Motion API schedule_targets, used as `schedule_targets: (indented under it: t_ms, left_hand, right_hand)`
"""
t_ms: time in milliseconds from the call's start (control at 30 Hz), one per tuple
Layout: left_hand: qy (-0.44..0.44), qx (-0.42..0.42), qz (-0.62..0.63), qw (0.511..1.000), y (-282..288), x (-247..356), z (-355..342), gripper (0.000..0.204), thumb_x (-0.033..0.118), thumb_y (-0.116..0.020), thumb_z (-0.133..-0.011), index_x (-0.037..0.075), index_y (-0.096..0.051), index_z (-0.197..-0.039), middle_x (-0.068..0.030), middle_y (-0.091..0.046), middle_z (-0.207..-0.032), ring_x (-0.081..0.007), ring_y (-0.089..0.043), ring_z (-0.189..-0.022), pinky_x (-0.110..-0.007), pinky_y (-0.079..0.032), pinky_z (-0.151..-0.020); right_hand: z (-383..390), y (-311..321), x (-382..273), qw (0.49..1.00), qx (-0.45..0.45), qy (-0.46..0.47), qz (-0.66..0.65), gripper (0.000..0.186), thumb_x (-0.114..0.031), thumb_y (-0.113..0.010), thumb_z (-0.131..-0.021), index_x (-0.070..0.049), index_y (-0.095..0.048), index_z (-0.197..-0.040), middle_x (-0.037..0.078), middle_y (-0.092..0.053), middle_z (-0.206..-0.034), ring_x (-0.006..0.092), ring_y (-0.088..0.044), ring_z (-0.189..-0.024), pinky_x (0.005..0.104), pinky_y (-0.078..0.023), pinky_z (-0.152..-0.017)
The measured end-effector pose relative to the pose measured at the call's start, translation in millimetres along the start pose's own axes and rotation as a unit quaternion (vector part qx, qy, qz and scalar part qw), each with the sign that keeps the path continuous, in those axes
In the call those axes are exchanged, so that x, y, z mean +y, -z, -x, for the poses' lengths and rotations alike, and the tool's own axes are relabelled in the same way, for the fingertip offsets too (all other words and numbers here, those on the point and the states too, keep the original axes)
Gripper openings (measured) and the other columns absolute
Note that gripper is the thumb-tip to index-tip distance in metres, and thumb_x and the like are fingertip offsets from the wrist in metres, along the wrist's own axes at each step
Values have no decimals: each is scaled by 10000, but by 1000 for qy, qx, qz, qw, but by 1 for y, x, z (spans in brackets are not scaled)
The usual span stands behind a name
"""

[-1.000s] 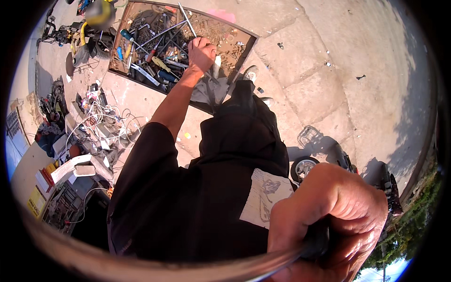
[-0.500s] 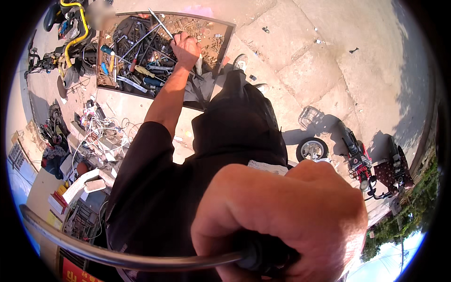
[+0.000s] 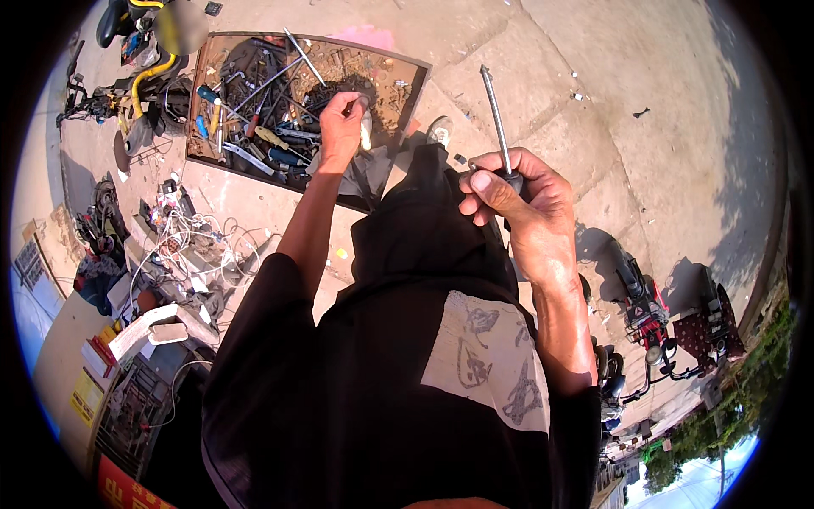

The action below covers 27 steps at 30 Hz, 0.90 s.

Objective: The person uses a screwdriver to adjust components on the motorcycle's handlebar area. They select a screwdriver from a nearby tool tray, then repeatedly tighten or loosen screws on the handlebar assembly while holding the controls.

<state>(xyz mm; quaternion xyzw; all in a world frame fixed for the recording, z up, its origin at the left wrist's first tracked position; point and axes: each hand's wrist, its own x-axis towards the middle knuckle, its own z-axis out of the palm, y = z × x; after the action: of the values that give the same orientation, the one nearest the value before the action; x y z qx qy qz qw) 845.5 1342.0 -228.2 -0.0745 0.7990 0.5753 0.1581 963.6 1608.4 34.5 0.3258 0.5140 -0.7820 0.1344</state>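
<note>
My right hand (image 3: 530, 199) grips a screwdriver (image 3: 495, 119) by its dark handle, with the long metal shaft pointing up and away from me. A small bit of something may be at its thumb and fingertips; it is too small to make out. My left hand (image 3: 342, 131) hovers over the near right part of a shallow tool tray (image 3: 305, 193), fingers pinched together; what they hold, if anything, is hidden. Beside it stands a pale, slim object (image 3: 366, 131). Jumbled in the tray are a yellow-handled screwdriver (image 3: 270, 137), a wrench (image 3: 248, 158) and a long metal rod (image 3: 303, 56).
Small metal parts (image 3: 386, 89) litter the tray's right side. Tangled white cables (image 3: 182, 233) and scrap lie at left. A yellow-framed vehicle (image 3: 140, 85) stands behind them. Parked two-wheelers (image 3: 649, 314) are at right on the concrete ground (image 3: 577, 102).
My right hand has moved from close before the camera to farther out, turning the screwdriver's shaft upward. My left hand has drawn slightly toward me, away from the long rod, its fingers now pinched.
</note>
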Motion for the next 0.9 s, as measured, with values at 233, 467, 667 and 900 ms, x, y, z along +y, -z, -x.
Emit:
schedule_targets:
  t_ms: [233, 467, 667, 900]
  left_hand:
    - [68, -200, 403, 890, -27, 151, 91, 102, 26, -646, -1011, 31, -675, -1109, -76, -695, -1092, -158, -655, -969, -315, -534, -899]
    - [-26, -283, 415, 864, -45, 189, 115, 142, -49, -695, -940, 8, -678, -1069, -122, -718, -1098, -180, -680, -996, -331, -554, -911]
    - [-66, -275, 318, 905, -45, 210, 126, 170, -66, -699, -932, -19, -702, -1096, -116, -716, -1083, -142, -670, -952, -270, -549, -796]
    - [-120, -277, 275, 913, -49, 210, 129, 169, -73, -710, -922, -26, -725, -1084, -111, -697, -1083, -138, -637, -927, -264, -494, -773]
  right_hand:
    - [2, -12, 2, 999, -2, 43, 17, 88, -13, -730, -966, 16, -679, -1031, 51, -708, -852, 98, -678, -727, 241, -549, -638]
    - [18, -6, -8, 994, 23, 80, 71, 83, -37, -733, -969, 12, -673, -999, 49, -712, -822, 93, -685, -722, 248, -562, -635]
    - [35, 1, -11, 990, 51, 104, 80, 88, -52, -740, -958, 14, -682, -968, 49, -718, -780, 83, -691, -698, 245, -565, -626]
    - [43, 11, -6, 980, 71, 142, 122, 98, -77, -752, -934, 2, -698, -956, 32, -703, -699, 53, -656, -665, 235, -517, -599]
